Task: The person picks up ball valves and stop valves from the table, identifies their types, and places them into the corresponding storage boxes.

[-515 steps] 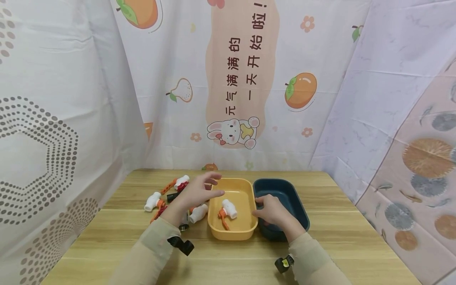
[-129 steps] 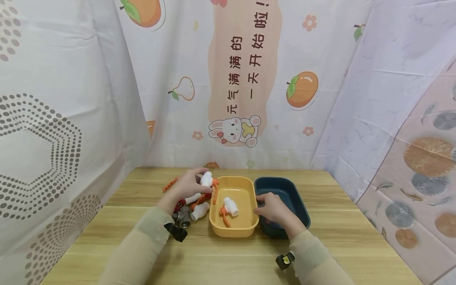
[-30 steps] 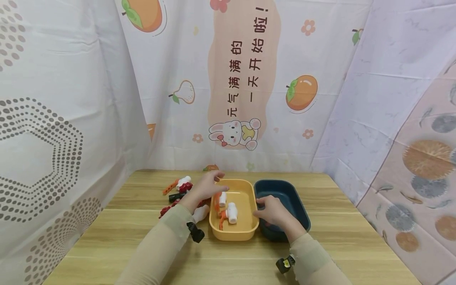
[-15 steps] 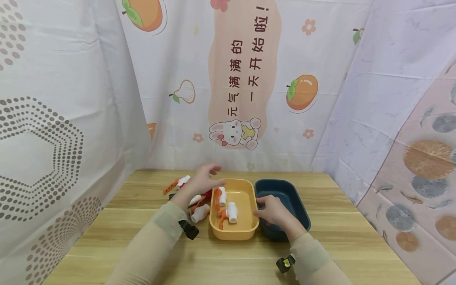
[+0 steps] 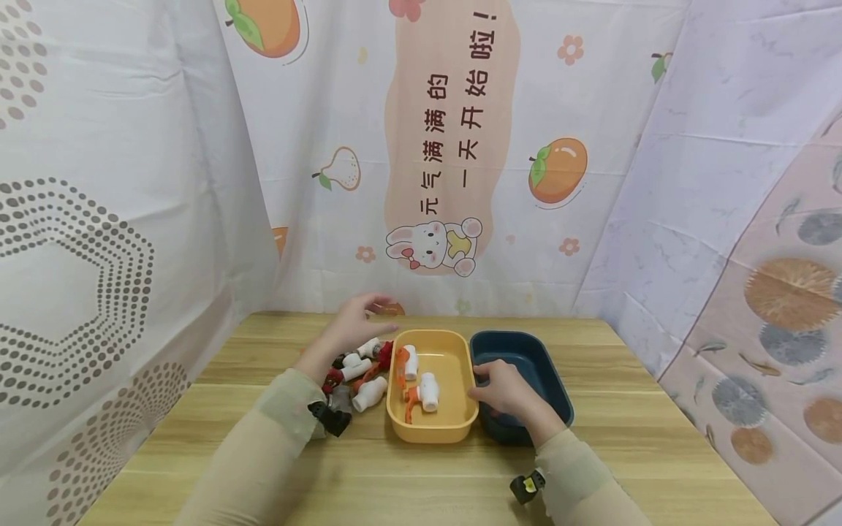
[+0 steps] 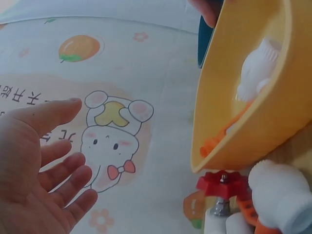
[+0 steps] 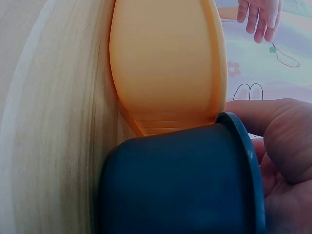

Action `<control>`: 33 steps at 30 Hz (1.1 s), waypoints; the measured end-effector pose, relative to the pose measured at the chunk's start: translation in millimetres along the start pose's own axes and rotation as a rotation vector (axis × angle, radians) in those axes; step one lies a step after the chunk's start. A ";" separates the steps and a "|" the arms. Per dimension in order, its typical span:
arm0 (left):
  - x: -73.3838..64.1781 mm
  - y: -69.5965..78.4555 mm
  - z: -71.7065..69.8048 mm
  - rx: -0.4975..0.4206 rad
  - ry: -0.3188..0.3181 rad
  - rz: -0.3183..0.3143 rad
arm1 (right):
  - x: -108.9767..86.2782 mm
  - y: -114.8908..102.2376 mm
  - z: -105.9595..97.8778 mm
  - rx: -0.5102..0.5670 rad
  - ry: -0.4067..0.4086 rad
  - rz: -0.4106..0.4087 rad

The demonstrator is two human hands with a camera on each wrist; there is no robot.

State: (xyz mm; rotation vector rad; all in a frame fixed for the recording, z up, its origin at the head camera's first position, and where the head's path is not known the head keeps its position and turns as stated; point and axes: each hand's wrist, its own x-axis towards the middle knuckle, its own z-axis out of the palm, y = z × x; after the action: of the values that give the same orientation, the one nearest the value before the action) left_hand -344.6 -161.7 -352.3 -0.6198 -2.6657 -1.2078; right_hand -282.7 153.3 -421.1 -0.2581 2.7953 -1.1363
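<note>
My left hand [image 5: 355,321] hovers with spread, loosely bent fingers over a pile of pipe valves and fittings, holding nothing. In the left wrist view a red handwheel [image 6: 222,184] and a white valve body [image 6: 280,195] lie below it. Two white ball valves with orange handles lie in the yellow bin: one nearer [image 5: 428,392], one farther back [image 5: 411,362]. My right hand [image 5: 505,387] grips the rim of the dark blue bin [image 5: 559,380] where it meets the yellow bin [image 5: 430,436]; in the right wrist view one finger reaches the yellow rim.
Left of the yellow bin, the pile includes a white valve [image 5: 370,394], a white tee-shaped piece [image 5: 355,367] and a red handwheel [image 5: 385,356]. My left forearm covers part of it. A patterned cloth [image 5: 316,241] hangs behind the wooden table [image 5: 421,489].
A second orange-handled valve, held in my left hand about four seconds ago, now lies in the yellow bin. My left hand has since moved left, off the bin. The right hand stays put.
</note>
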 end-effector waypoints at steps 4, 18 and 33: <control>-3.0 -5.3 -11.0 0.012 0.008 -0.027 | -0.6 -0.2 -0.3 0.000 0.007 0.000; -17.5 -21.1 -47.2 0.013 0.056 -0.099 | -0.3 0.7 0.0 -0.006 0.007 -0.004; -31.4 -70.4 -80.8 0.066 0.119 -0.153 | -0.4 -0.6 1.2 -0.023 0.017 -0.001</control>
State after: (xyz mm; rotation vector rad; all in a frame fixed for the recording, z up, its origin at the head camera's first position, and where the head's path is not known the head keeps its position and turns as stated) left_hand -349.1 -273.3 -356.2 -0.3276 -2.6802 -1.1485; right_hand -282.0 152.1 -421.5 -0.2538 2.8248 -1.1117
